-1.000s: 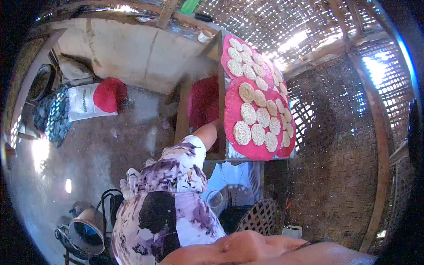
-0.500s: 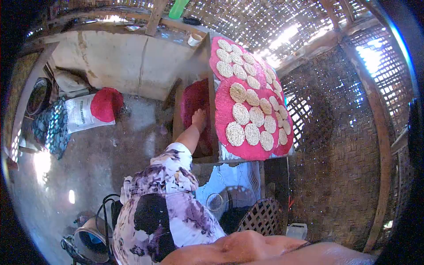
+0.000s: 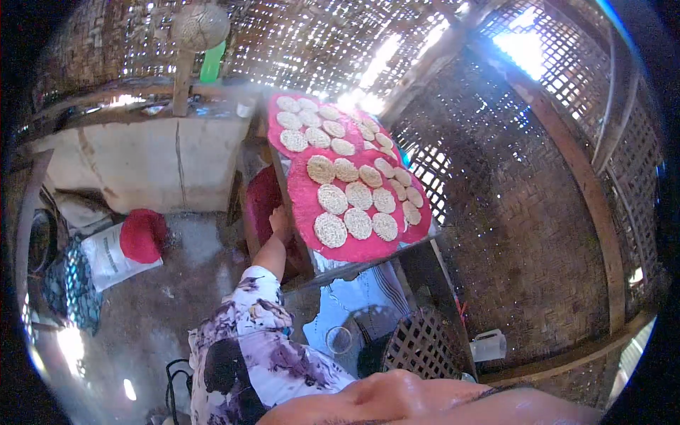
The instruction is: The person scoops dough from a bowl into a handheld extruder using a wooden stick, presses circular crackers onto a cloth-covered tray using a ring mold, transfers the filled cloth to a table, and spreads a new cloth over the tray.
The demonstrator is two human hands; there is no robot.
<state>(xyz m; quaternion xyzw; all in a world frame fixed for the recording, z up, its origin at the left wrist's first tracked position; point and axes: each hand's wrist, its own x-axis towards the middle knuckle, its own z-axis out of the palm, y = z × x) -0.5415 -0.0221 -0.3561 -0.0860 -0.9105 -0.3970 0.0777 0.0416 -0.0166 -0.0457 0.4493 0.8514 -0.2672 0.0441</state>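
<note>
One bare hand (image 3: 279, 223) lies against or just beside a dark red sheet (image 3: 261, 202); contact cannot be told. The sheet is on the hand's upper-left side, below the edge of a board (image 3: 329, 268) bearing pink mats (image 3: 301, 188) and pale discs (image 3: 358, 195). Whether the fingers are spread or closed cannot be told at this size. The forearm (image 3: 270, 258) extends away from the body, beyond a patterned sleeve (image 3: 258, 312).
</note>
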